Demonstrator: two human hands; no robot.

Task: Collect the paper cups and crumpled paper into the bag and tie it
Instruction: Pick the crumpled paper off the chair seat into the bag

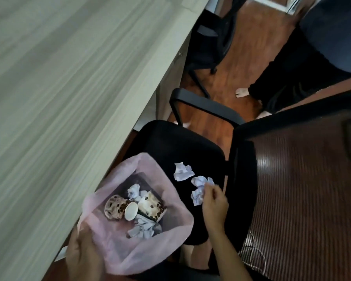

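A pink plastic bag (pixel 118 248) stands open on a black office chair seat (pixel 182 142). Inside it lie paper cups with a coffee-bean print (pixel 150 206) and crumpled white paper (pixel 142 230). My left hand (pixel 83 254) grips the bag's near rim. Three crumpled paper balls lie on the seat to the right of the bag: one further back (pixel 182 171), one beside my fingers (pixel 201 181) and one just below it (pixel 197 196). My right hand (pixel 214 201) is over the seat, its fingertips pinching at the two nearer balls.
A pale wood-grain table (pixel 69 88) fills the left, its edge right next to the bag. The chair's armrest (pixel 203 104) and mesh backrest (pixel 304 189) rise on the right. Another person's dark-trousered legs and bare feet (pixel 241 92) stand on the brown wooden floor beyond, near a second chair (pixel 209 47).
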